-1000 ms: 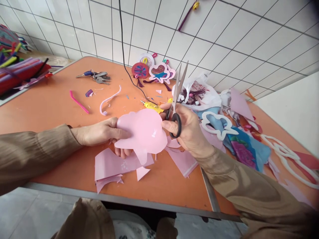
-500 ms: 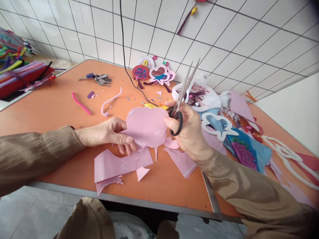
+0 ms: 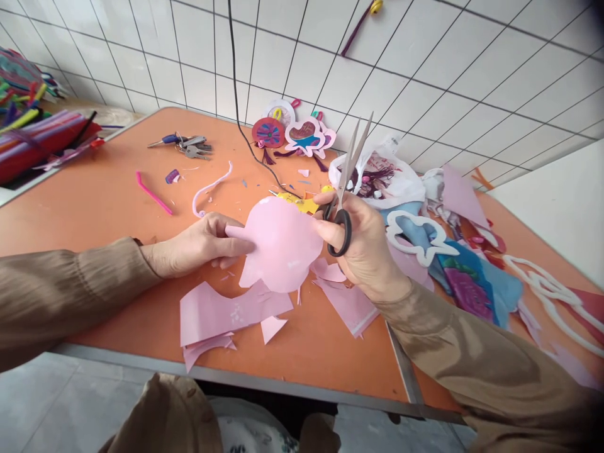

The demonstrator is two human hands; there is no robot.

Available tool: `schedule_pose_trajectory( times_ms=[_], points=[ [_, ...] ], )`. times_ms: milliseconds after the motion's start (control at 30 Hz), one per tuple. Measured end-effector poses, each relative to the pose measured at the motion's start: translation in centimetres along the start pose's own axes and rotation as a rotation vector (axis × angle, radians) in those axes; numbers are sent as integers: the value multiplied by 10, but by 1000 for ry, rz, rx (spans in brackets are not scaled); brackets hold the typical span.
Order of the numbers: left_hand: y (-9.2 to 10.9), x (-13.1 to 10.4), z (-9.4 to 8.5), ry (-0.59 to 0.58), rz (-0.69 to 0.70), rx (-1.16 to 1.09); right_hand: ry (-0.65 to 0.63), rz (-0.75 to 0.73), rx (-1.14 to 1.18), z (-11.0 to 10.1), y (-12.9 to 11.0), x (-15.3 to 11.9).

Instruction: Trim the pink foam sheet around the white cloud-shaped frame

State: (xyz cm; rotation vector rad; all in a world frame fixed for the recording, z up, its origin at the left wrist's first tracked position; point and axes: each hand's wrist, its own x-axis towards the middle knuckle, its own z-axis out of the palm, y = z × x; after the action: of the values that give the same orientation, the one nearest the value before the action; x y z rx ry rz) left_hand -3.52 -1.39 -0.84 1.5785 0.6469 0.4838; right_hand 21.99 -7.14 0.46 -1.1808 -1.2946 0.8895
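Observation:
My left hand (image 3: pixel 210 246) pinches the left edge of a pink paper cut-out (image 3: pixel 283 245) with a wavy, lobed outline, held above the table. My right hand (image 3: pixel 361 245) grips black-handled scissors (image 3: pixel 348 167), their blades pointing up and away, slightly parted. The right thumb also touches the right edge of the cut-out. Beneath lie a large pink offcut (image 3: pixel 226 314), a small pink scrap (image 3: pixel 272 328) and another piece of pink paper (image 3: pixel 346 305). Behind the cut-out, a yellow tool (image 3: pixel 297 202), probably a glue gun with a cord, is partly hidden.
Keys (image 3: pixel 191 146) and pipe cleaners (image 3: pixel 154 194) lie on the orange table (image 3: pixel 117 207). Decorated ornaments (image 3: pixel 268 132) lean at the tiled wall. A white plastic bag (image 3: pixel 401 182), a white flower-shaped frame (image 3: pixel 418 236) and blue fabric (image 3: pixel 500 283) crowd the right side.
The pink cut-out has turned and tilted, so more of its lobed outline faces me. My left hand now holds it at a narrow point. The scissors stay in my right hand.

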Motion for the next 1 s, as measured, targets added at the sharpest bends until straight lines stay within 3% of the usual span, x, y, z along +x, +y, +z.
schedule_pose_trajectory(
  times_ms=[167, 400, 600, 1000],
  points=[
    [2, 1, 1, 178, 23, 7, 48, -41, 26, 2, 0, -1],
    [-7, 2, 0, 59, 31, -77, 83, -47, 53, 6, 0, -6],
    [-3, 1, 0, 51, 32, -35, 2, 2, 49, 8, -5, -7],
    [1, 2, 4, 122, 69, -53, -31, -84, 54, 4, -1, -6]
  ],
)
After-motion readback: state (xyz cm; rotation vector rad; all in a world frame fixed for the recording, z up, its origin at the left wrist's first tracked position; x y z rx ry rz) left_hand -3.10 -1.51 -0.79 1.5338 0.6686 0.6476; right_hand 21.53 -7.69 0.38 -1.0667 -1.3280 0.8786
